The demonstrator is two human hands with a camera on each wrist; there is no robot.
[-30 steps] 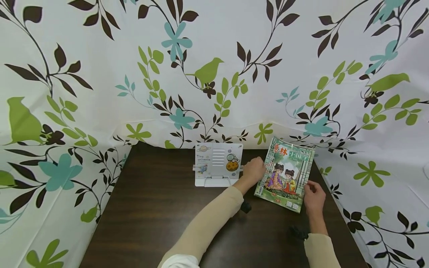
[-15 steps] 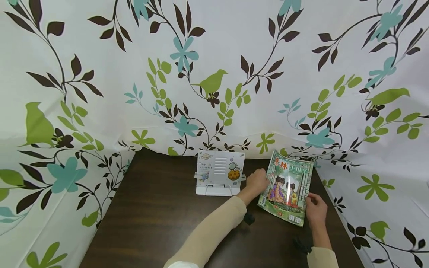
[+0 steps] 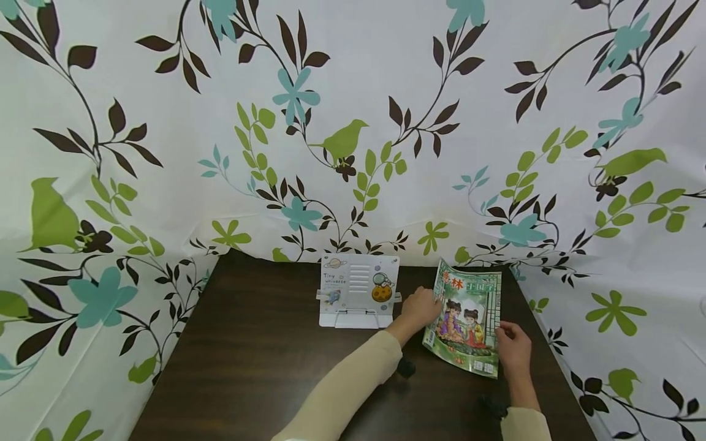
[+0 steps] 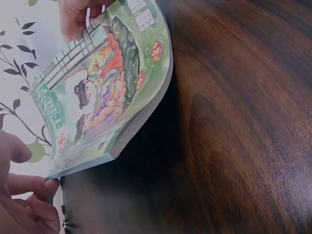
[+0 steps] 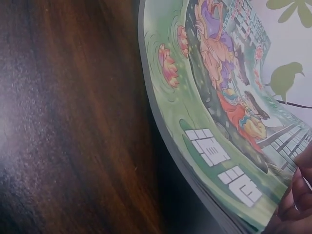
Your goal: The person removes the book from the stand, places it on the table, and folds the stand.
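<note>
A magazine (image 3: pixel 467 324) with a green illustrated cover of two children is held at its sides, its pages bowed. At its spine side, my left hand (image 3: pixel 421 307) has curled fingers on the edge; in the left wrist view those fingers (image 4: pixel 41 187) meet the spine near a corner. My right hand (image 3: pixel 514 348) pinches the opposite edge, its fingertips (image 5: pixel 295 187) showing at the lower right of the right wrist view. A dark shadow lies under the magazine's curved bottom edge. Just left of my left hand stands a white book stand (image 3: pixel 358 291) with space drawings.
The dark wood table (image 3: pixel 265 367) runs to a white cloth backdrop (image 3: pixel 353 73) printed with leaves, birds and flowers. This cloth stands along the back and both sides. Small black devices (image 3: pixel 406 367) sit at my wrists.
The magazine has turned from a slant to nearly upright in the head view and bows more. Both hands keep hold of its edges. The head view has tilted up slightly.
</note>
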